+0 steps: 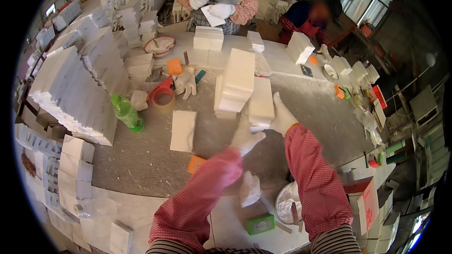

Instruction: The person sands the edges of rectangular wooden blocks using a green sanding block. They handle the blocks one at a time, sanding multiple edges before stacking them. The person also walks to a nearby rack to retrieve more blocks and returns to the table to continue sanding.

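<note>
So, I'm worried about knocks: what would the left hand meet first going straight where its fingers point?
The left hand would probably meet the tall white stack just beyond it; depth is unclear.

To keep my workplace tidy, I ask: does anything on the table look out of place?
Yes, slightly: a loose white glove lies beside the red tape dispenser, odd because the left hand and right hand are both gloved.
</note>
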A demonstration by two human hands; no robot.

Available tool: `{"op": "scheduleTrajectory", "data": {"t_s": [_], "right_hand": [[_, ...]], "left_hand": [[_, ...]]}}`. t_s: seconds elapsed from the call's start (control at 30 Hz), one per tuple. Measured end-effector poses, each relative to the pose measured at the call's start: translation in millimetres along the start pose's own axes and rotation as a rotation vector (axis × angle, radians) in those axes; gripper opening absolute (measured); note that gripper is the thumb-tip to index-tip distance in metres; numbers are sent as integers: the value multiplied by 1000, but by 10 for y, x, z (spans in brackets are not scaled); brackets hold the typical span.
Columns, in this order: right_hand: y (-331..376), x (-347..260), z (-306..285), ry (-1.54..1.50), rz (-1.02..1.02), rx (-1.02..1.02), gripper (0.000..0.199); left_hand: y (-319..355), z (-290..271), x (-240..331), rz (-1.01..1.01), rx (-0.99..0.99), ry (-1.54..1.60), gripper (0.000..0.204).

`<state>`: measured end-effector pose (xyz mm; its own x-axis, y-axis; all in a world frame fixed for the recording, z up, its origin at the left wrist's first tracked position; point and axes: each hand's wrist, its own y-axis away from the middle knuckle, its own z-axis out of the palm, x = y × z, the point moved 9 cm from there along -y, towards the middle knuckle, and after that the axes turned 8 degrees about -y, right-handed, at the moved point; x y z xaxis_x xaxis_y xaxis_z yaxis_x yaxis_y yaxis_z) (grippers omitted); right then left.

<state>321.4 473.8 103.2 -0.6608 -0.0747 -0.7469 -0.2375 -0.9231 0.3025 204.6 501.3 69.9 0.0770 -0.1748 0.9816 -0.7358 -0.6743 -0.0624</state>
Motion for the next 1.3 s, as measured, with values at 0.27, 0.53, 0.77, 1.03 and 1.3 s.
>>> {"op": "scheduleTrajectory", "data": {"t_s": [0.27, 0.53, 0.77, 1.03, 1.3], "right_hand": [[-362, 138, -420, 396, -339, -6, 39], [-96, 282, -1105, -201, -97, 313, 82], [489, -60, -747, 176, -177, 694, 72], [1146, -58, 843, 232, -234, 219, 59], [2307, 1774, 2766, 549, 35, -109, 29]], "left_hand": [[-98, 97, -182, -21, -78, 132, 82], [487, -325, 400, -167, 210, -336, 71], [1597, -514, 417, 114, 320, -432, 47], [3462, -1452, 430, -38, 243, -405, 39], [4855, -2689, 304, -57, 649, -820, 39]]}}
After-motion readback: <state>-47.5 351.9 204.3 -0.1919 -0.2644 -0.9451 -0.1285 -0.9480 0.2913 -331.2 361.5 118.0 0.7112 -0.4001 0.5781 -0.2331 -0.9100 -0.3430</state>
